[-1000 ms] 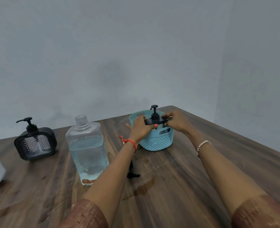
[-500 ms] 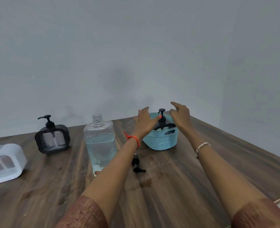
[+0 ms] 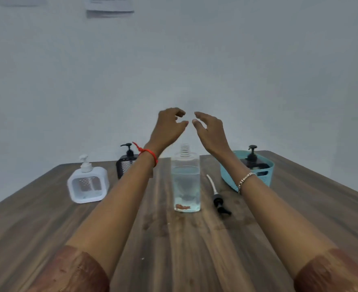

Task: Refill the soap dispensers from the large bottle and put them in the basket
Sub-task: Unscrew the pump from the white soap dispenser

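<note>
One black dispenser (image 3: 252,161) stands in the basket (image 3: 268,180) | my left hand (image 3: 167,128) and right hand (image 3: 211,131) hover loosely spread, empty, above the open bottle (image 3: 186,184) | next: I would grip the white dispenser (image 3: 87,185) by its body, keep it upright, pour slowly.

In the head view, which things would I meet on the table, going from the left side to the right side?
white soap dispenser → black soap dispenser → large bottle → loose pump → basket, with a second black dispenser standing inside it.
</note>
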